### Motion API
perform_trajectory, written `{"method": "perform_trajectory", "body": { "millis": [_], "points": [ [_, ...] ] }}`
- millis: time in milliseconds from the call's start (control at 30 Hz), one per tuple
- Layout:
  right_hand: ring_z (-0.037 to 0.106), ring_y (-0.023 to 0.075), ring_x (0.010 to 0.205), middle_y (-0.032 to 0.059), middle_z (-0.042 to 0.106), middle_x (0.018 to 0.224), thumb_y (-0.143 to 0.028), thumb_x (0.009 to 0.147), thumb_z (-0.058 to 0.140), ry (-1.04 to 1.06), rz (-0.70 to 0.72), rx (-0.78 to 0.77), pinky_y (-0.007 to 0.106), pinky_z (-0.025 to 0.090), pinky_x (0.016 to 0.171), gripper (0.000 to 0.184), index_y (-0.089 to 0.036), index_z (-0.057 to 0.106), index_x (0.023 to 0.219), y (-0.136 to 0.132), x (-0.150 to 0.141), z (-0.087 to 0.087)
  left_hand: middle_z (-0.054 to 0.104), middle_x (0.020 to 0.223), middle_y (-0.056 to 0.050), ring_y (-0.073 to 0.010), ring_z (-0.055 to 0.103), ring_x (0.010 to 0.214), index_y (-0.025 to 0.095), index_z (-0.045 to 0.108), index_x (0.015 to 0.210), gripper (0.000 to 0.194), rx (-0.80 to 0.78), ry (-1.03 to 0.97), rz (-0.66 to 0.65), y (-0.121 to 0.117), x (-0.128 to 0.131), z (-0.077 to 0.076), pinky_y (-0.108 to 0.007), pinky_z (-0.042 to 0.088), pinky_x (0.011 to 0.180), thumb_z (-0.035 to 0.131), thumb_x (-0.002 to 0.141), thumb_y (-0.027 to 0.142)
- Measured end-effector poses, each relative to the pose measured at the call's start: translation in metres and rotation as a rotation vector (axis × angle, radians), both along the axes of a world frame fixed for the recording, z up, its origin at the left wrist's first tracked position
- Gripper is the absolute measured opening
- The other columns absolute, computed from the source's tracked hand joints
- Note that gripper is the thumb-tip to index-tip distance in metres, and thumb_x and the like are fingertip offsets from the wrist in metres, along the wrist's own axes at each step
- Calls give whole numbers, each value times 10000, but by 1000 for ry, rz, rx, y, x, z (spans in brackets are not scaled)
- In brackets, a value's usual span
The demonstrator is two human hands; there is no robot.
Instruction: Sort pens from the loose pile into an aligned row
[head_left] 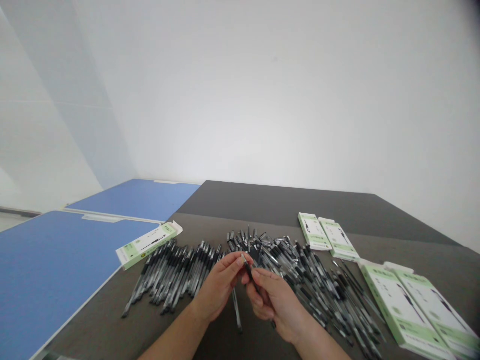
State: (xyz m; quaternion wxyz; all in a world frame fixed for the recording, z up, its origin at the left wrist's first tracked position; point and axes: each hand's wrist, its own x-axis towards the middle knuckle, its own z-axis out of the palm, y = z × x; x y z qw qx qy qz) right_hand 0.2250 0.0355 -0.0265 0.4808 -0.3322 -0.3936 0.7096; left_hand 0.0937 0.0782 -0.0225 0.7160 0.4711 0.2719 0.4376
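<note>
My left hand (217,287) and my right hand (275,305) meet above the tabletop, pinching a black gel pen (248,270) between their fingertips. Its lower part is hidden by my right fingers. Beneath my hands, a single clear-barrelled pen (236,310) lies pointing toward me. To the left, a pile of black pens (172,275) lies roughly side by side. A looser heap of black pens (311,282) spreads out to the right, its pens crossing at many angles.
Several flat green-and-white pen boxes lie around the pens: one open (148,245) at left, a pair (326,235) behind, and a larger pair (412,310) at right. The dark grey table (262,205) adjoins blue tabletops (56,280) on the left. A white wall rises behind.
</note>
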Motion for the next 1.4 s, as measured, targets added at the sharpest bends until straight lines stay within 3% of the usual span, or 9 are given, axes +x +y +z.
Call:
{"method": "perform_trajectory", "body": {
  "millis": [167,300,400,600,767,867,1033,1167,1400],
  "points": [
    [324,38,373,-76,442,530,-432,774,571,-307,-255,90,173,196,344,285,-157,556,846,6,-2,-4,610,838,-36,-141,530,795,146,654,875,197,37,48,89,3,0,-4,-258,408,770,587,801,316],
    [338,44,347,-74,465,523,-448,777,546,-452,-318,112,181,215,340,278,-173,551,824,8,-2,-5,624,862,-42,-159,535,842,148,661,886,206,68,95,132,6,-1,-8,-285,397,826,596,793,320],
    [327,38,342,-67,453,497,-465,796,525,-414,-286,153,184,195,342,304,-170,542,722,4,-1,-1,620,815,-30,-136,533,772,147,666,863,199,68,78,111,5,-1,-6,-259,405,774,600,790,319],
    [201,13,316,-85,411,489,-447,833,502,29,-21,1,187,131,337,292,-160,537,794,0,1,2,617,816,-38,-109,517,693,135,672,914,226,6,-18,63,1,-1,-1,-246,416,722,584,805,312],
    [267,25,368,-70,423,501,-432,833,522,-187,-165,111,173,123,337,291,-150,548,767,0,-1,1,622,862,-42,-130,536,749,153,660,912,221,18,-48,121,3,-1,-3,-245,425,706,598,794,329],
    [260,27,364,-71,420,497,-443,836,509,-204,-143,100,174,125,333,299,-156,536,753,0,-2,1,607,778,-15,-107,525,671,146,660,820,161,3,-33,94,4,-2,-2,-230,421,675,642,758,294],
    [241,25,370,-73,405,502,-449,851,480,-198,-135,107,176,124,337,316,-157,516,735,0,-1,1,630,890,-54,-142,547,765,155,662,940,268,13,-26,93,3,-1,-4,-260,429,732,586,794,366],
    [252,29,374,-73,403,501,-448,851,477,-252,-155,129,173,128,336,316,-164,501,716,0,-2,1,610,783,-19,-112,527,679,149,671,851,199,31,22,105,3,-1,-4,-236,422,694,631,764,324],
    [270,39,388,-72,397,502,-466,849,466,-306,-167,143,170,150,341,327,-160,535,758,0,-2,2,623,800,-27,-118,543,698,149,681,871,199,46,33,145,3,-1,-4,-235,435,684,626,770,310]
  ]
}}
